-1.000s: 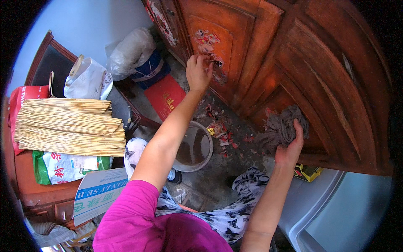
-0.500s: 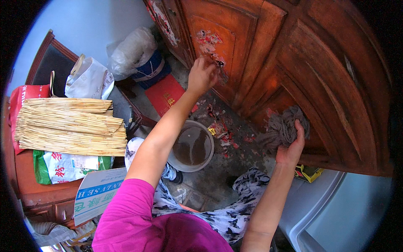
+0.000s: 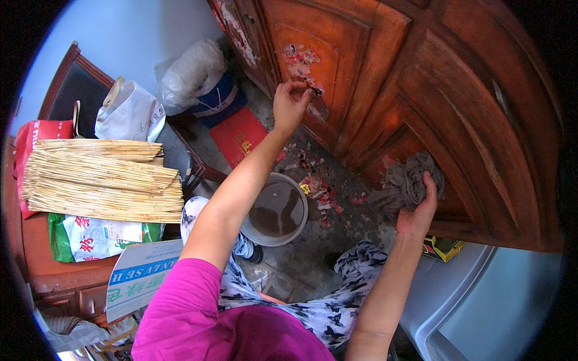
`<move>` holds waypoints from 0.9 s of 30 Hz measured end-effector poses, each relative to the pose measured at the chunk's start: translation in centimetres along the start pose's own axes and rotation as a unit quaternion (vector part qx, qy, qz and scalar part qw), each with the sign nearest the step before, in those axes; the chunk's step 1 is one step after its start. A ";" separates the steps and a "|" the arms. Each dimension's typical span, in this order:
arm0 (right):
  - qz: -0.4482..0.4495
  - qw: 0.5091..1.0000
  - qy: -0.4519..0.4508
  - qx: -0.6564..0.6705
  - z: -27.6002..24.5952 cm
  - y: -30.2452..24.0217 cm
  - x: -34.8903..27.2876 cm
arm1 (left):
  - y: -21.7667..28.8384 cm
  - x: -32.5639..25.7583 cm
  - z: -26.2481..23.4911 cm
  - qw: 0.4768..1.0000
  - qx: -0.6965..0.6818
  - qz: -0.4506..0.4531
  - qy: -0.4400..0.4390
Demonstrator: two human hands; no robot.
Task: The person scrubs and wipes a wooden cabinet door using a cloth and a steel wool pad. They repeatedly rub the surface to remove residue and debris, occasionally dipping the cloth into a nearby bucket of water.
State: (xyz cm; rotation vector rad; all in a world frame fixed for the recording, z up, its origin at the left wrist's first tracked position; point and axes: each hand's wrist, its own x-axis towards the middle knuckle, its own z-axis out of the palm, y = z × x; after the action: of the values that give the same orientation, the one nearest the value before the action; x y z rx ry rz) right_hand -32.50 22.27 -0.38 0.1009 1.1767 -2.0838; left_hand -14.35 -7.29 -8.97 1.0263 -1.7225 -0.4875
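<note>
My left hand [image 3: 291,107] is at the brown wooden door [image 3: 376,66]. Its thumb and forefinger are pinched together beside a patch of torn red and white paper [image 3: 301,60] stuck to a panel. Whatever is between those fingertips is too small to make out. Farther right, my right hand [image 3: 419,207] grips a crumpled grey cloth [image 3: 409,180] against the lower part of the door. Below my left forearm stands a round pail [image 3: 277,210] of murky water, partly covered by that arm.
Red paper scraps [image 3: 325,195] litter the floor by the pail. A red sheet [image 3: 238,135] lies near a blue bucket [image 3: 220,99]. To the left, a bundle of thin sticks [image 3: 102,180] rests on bags, with a chair [image 3: 69,90] behind. A grey plastic piece [image 3: 445,295] stands right.
My left hand has turned slightly, and its curled fingers now show as a thumb-and-forefinger pinch by the torn paper. My right hand and the cloth stay in place.
</note>
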 end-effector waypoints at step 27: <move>0.005 1.000 0.002 0.008 0.4 0.1 -0.1 | 0.5 -2.1 3.1 0.977 -0.181 -0.104 0.044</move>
State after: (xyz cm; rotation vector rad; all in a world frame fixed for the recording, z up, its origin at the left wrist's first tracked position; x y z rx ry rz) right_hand -32.23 21.99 -0.15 0.1182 1.1610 -2.0850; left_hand -17.14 -5.70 -10.99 0.9488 -1.3874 -0.8437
